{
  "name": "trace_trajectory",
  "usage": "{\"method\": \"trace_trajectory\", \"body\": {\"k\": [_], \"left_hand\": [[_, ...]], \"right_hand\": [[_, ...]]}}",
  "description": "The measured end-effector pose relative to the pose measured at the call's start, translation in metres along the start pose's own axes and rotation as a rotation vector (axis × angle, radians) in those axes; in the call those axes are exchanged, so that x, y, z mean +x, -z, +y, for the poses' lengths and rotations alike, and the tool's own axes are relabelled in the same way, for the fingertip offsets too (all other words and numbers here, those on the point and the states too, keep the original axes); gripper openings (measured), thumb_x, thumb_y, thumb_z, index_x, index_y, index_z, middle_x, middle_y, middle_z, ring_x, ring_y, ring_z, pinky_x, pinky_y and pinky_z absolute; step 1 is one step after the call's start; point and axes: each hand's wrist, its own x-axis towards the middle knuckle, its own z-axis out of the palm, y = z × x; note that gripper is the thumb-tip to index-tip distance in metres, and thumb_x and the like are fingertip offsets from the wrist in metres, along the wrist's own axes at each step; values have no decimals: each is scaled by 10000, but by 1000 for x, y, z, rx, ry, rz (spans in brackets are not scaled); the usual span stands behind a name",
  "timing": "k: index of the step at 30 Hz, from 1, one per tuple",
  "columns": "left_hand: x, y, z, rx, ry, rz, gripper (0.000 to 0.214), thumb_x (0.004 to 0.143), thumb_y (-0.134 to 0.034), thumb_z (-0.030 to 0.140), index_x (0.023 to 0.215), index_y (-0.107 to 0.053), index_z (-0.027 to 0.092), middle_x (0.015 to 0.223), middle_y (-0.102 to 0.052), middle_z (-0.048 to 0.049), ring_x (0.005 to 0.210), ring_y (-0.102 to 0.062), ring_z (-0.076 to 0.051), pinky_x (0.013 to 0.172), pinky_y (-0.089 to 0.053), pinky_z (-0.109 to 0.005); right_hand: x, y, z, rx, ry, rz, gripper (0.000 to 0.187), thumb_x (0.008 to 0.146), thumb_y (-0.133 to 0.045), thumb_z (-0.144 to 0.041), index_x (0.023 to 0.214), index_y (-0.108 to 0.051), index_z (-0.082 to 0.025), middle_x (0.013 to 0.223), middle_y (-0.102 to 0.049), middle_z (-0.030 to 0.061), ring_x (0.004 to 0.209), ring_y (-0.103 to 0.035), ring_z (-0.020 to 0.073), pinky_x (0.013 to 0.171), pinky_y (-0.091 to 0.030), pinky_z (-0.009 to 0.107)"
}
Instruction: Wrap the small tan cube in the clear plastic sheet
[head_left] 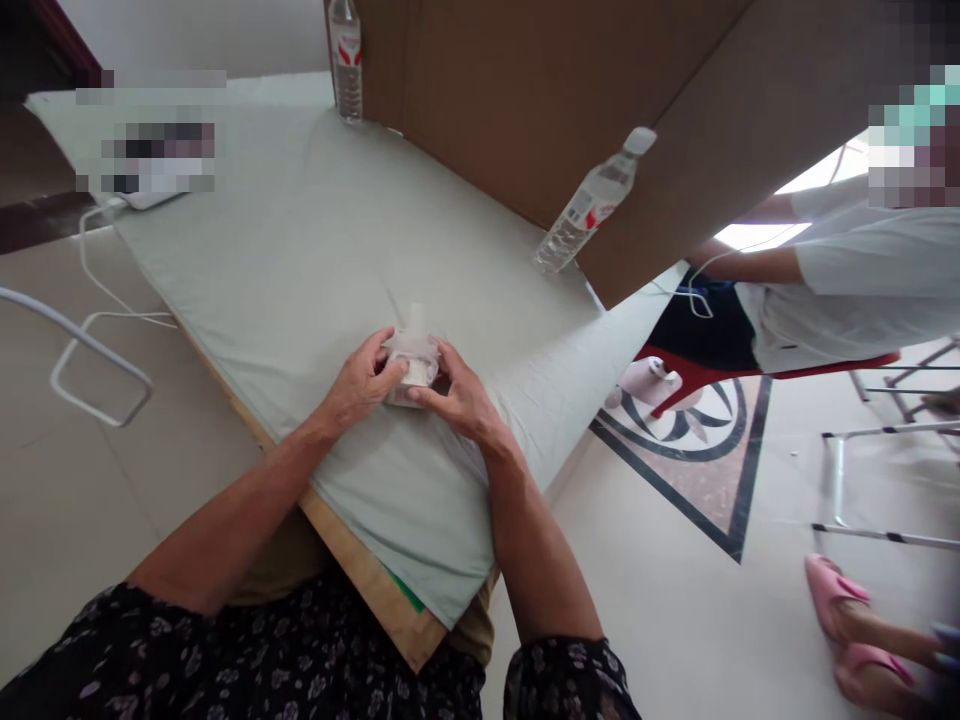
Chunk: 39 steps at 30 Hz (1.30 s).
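Near the middle of the cloth-covered table, a small clear plastic box (415,372) sits between my two hands. Its translucent flap stands raised at the far side, and something whitish shows inside, too small to name. My left hand (369,375) grips the box from the left, thumb laid over its near top edge. From the right, my right hand (461,393) closes on it, with the thumb along the front and the fingers behind the side. The fingertips at the back are partly hidden.
A large cardboard panel (510,110) stands along the table's far side. Near it are one water bottle (349,65) and another bottle (592,205). A white device with a cable (161,185) lies far left. A person in a white shirt (847,270) sits at right.
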Motion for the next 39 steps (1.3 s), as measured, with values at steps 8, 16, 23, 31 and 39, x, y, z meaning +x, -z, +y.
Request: {"method": "trace_trajectory", "body": {"k": [8,16,23,31,39], "left_hand": [[-5,10,1,-271,105,-172,1041,747,-801,441,1608,-341,81,1342,-696,-209,1171,-706,-301,990,-564,-395],[-6,3,3,-221,113,-151,979,779,-711,362,1626,-304,89,1271,-703,-162,1065,-717,-241,862,-567,-336],[-11,-1,-2,-138,45,-114,976,770,-720,373,1623,-331,100,1310,-682,-157,1029,-690,-210,869,-549,-325],[-8,-2,-1,-192,72,-90,980,751,-707,300,1622,-316,78,1169,-723,-114,890,-685,-174,771,-534,-297],[-9,1,-1,-157,9,-108,905,818,-704,390,1598,-373,71,1229,-727,-159,969,-702,-211,840,-543,-339]], "right_hand": [[-2,-10,0,-75,-64,47,829,903,-655,-615,1574,-457,-170,1113,-751,97,974,-674,245,917,-522,404],[4,-15,9,125,-12,198,769,821,-743,-593,1460,-539,-217,1007,-697,30,848,-630,168,821,-521,341],[6,-18,12,250,-43,167,797,765,-793,-631,1405,-565,-214,911,-689,5,818,-641,165,786,-522,335],[29,-17,9,234,-30,196,711,755,-758,-716,1256,-656,-223,1042,-716,64,988,-670,215,903,-532,387],[37,-18,-5,259,91,264,417,807,-775,-500,1142,-727,-255,961,-703,20,895,-645,175,895,-546,363]]}}
